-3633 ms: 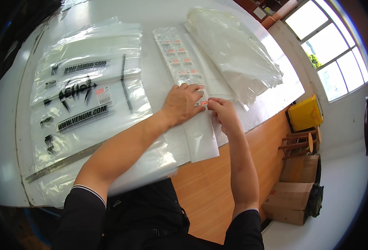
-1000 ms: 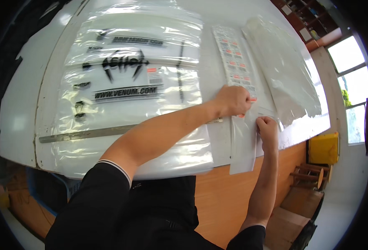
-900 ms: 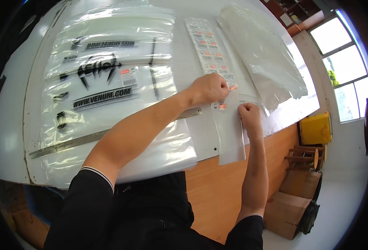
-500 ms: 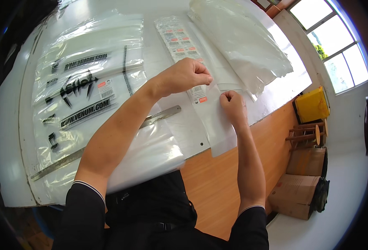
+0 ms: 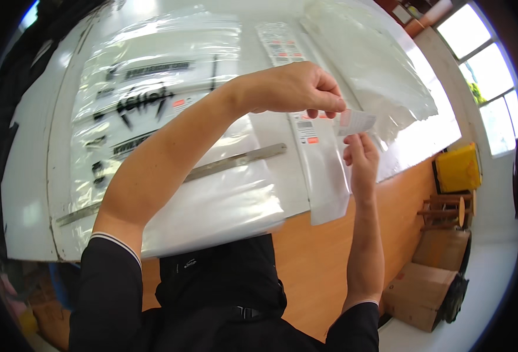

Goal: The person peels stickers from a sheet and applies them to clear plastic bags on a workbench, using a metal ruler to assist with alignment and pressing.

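Note:
A small whitish label with an orange patch (image 5: 357,122) is held up above the table. My left hand (image 5: 306,89) pinches its upper left corner between thumb and fingertips. Just below, my right hand (image 5: 362,157) has its fingertips at the label's lower edge, thumb and forefinger closed together. Under my hands lies a long strip of backing sheet with orange-and-white labels (image 5: 304,130), partly hidden by the left hand. Left of it spreads a stack of clear plastic bags with black print (image 5: 147,50), one bearing an orange-and-white label (image 5: 180,103). A metal ruler (image 5: 241,159) lies across the bags.
A crumpled heap of clear plastic (image 5: 370,70) covers the right of the white table (image 5: 27,176). Beyond the table's right edge stand a yellow container (image 5: 458,169), a wooden stool (image 5: 445,210) and cardboard boxes (image 5: 418,293) on the wooden floor (image 5: 306,276).
A label has come up off the strip and is now between my hands. Both hands have shifted right in the picture, and the view has turned slightly.

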### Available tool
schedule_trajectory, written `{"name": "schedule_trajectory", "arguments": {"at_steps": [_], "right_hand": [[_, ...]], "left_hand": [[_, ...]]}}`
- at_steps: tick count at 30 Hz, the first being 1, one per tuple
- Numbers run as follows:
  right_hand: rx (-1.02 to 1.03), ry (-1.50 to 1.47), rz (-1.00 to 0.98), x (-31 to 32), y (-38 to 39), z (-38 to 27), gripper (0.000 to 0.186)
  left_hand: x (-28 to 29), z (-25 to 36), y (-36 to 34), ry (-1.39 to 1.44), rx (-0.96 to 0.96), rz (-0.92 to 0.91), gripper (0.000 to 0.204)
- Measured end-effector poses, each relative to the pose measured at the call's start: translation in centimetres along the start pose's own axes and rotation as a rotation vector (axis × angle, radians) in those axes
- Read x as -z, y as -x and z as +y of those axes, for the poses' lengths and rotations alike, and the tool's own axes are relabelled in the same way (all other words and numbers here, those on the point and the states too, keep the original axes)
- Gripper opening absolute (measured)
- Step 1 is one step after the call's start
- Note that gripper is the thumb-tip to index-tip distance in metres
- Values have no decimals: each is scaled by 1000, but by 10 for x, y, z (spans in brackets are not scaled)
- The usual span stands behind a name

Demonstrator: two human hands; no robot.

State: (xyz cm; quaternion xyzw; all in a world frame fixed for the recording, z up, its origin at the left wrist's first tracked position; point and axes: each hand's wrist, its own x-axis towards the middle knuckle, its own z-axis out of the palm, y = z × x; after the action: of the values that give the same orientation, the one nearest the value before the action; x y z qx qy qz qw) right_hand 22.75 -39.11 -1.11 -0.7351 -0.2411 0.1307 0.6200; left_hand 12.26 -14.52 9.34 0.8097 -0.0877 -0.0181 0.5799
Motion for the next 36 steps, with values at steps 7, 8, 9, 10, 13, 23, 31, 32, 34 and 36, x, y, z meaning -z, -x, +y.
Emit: {"name": "schedule_trajectory", "arguments": {"at_steps": [7,8,9,10,13,23,31,32,34,36], "right_hand": [[157,-230,-343,-60,3,-56,41],[181,-237,-383,-69,1,-57,41],[182,-240,-396,-77,-1,-59,41],[180,-257,-431,-85,-1,-60,41],[163,-260,-518,-105,-4,-63,40],[125,-102,-515,-163,-16,-75,12],[186,-47,-522,-190,-23,-62,6],[189,-26,-518,-194,-24,-60,6],[173,-48,-510,-199,-26,-54,7],[145,-85,-446,-200,-27,-45,5]], "left_hand": [[52,-12,65,-104,98,139,29],[57,-17,74,-99,101,165,29],[61,-23,84,-114,123,184,29],[65,-27,94,-109,130,193,29],[75,-42,118,-133,178,243,31],[97,-71,155,-24,186,326,31],[116,-91,176,41,237,290,26],[119,-92,179,62,258,256,26],[128,-91,186,247,315,283,29],[135,-93,190,432,371,307,31]]}}
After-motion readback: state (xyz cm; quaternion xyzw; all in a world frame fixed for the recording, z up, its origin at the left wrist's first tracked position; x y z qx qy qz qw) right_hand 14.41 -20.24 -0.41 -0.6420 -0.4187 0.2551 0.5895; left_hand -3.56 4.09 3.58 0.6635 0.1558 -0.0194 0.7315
